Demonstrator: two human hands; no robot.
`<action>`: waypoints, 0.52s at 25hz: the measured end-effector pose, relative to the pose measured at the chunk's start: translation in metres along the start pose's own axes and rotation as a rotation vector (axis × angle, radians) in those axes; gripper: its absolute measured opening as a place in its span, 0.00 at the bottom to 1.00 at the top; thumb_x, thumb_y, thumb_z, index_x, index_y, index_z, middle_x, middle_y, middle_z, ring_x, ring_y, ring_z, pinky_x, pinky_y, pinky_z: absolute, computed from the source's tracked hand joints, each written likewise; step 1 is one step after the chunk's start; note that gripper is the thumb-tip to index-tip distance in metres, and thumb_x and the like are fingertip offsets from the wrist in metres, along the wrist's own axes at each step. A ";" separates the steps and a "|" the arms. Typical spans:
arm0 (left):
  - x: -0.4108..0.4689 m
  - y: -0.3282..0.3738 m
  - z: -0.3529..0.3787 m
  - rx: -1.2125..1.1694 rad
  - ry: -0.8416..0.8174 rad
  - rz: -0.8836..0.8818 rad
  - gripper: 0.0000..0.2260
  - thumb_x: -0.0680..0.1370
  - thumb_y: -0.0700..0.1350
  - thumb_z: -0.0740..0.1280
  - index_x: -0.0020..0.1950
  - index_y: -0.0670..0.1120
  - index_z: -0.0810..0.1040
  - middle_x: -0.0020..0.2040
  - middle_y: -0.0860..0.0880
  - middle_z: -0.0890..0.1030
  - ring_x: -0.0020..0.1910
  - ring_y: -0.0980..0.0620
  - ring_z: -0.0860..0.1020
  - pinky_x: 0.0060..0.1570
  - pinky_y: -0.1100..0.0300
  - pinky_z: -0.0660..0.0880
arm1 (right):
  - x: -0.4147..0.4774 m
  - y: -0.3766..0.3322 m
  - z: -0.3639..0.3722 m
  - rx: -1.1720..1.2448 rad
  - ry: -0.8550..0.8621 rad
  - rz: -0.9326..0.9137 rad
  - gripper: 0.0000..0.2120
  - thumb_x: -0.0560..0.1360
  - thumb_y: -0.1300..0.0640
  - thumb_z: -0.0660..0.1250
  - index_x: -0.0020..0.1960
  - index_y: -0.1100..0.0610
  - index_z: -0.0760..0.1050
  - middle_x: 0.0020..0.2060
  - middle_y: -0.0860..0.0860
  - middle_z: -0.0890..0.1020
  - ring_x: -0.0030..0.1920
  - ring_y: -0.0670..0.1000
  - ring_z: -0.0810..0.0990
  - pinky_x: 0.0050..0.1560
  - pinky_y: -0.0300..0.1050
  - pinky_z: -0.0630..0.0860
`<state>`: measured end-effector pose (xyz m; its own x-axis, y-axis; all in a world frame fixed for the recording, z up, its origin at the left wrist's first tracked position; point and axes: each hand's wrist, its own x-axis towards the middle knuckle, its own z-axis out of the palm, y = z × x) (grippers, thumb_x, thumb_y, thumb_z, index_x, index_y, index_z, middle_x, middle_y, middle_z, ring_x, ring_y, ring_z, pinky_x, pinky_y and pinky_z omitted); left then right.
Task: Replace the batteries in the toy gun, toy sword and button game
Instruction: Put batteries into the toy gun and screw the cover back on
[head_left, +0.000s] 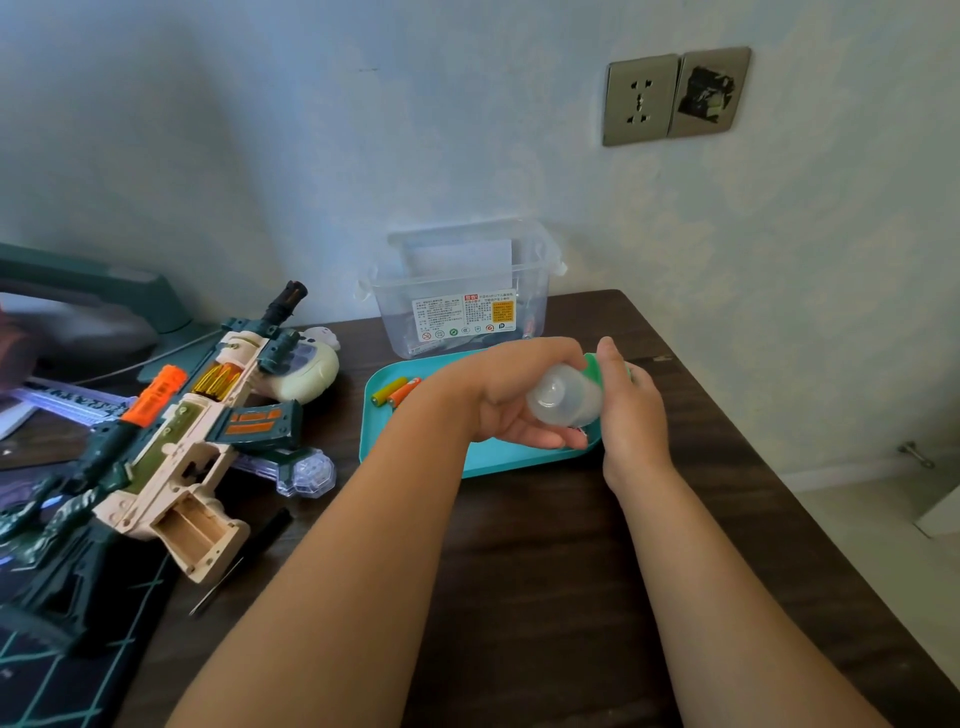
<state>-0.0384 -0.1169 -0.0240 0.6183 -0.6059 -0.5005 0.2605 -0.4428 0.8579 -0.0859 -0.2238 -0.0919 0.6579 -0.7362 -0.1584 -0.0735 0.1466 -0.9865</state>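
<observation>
Over the teal tray (483, 460), my left hand (511, 402) grips a small translucent plastic bottle (566, 400) tipped on its side. My right hand (631, 410) wraps the bottle's green cap end (592, 366). Two orange-and-yellow batteries (397, 391) lie at the tray's far left. The toy gun (176, 441) lies at the left with its battery compartment (195, 535) open and empty. Under it lies the clear toy sword (306, 470). The cream button game (306, 371) sits behind the gun.
A clear plastic box (467, 291) with a label stands against the wall behind the tray. A black screwdriver (244, 556) lies near the gun's grip. A dark patterned mat (62, 670) covers the near left. The table's right edge (779, 493) drops to the floor.
</observation>
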 end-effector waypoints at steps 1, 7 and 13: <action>-0.001 -0.001 -0.003 -0.018 -0.003 -0.005 0.10 0.80 0.50 0.64 0.58 0.47 0.72 0.45 0.41 0.83 0.35 0.47 0.85 0.29 0.63 0.80 | 0.000 0.001 0.000 0.005 0.000 -0.005 0.19 0.77 0.38 0.59 0.59 0.50 0.73 0.48 0.46 0.78 0.44 0.44 0.76 0.34 0.36 0.68; -0.004 -0.013 -0.029 -0.180 0.026 -0.025 0.17 0.79 0.51 0.66 0.66 0.48 0.70 0.49 0.39 0.84 0.40 0.43 0.85 0.33 0.59 0.82 | 0.000 -0.001 0.000 -0.037 -0.001 -0.002 0.16 0.78 0.38 0.56 0.56 0.48 0.69 0.42 0.43 0.76 0.38 0.42 0.76 0.30 0.33 0.67; -0.003 -0.025 -0.040 -0.278 0.025 -0.024 0.18 0.79 0.50 0.66 0.67 0.48 0.70 0.51 0.38 0.85 0.40 0.42 0.86 0.31 0.58 0.82 | -0.009 -0.002 0.001 -0.097 0.008 -0.089 0.14 0.78 0.38 0.57 0.55 0.47 0.68 0.40 0.40 0.75 0.35 0.41 0.77 0.28 0.29 0.68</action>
<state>-0.0167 -0.0774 -0.0395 0.6268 -0.5792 -0.5212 0.4669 -0.2563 0.8464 -0.0912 -0.2166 -0.0886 0.6588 -0.7490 -0.0702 -0.0875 0.0164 -0.9960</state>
